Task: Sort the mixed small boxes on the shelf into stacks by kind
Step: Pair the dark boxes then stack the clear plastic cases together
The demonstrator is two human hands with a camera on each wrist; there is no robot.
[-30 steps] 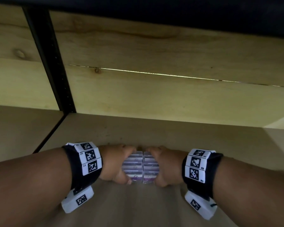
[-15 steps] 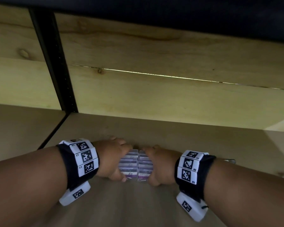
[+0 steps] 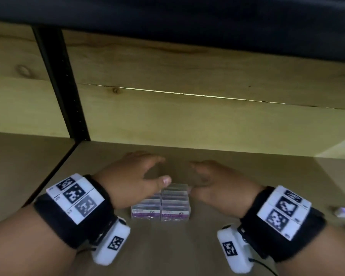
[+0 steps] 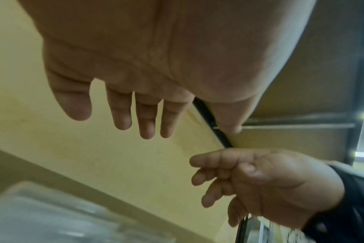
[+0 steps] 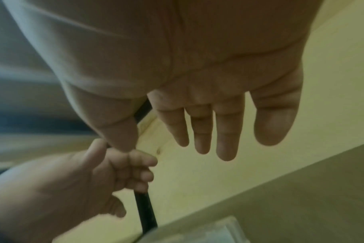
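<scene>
The wooden shelf (image 3: 247, 186) carries two side-by-side stacks of clear small boxes (image 3: 160, 206) with purple labels, sitting near its middle. The left hand (image 3: 131, 182) and right hand (image 3: 217, 186) hover on either side, each grip wide with relaxed fingers, holding nothing.

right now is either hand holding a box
No, the left hand and right hand show straight fingers, holding nothing, apart from the boxes.
</scene>
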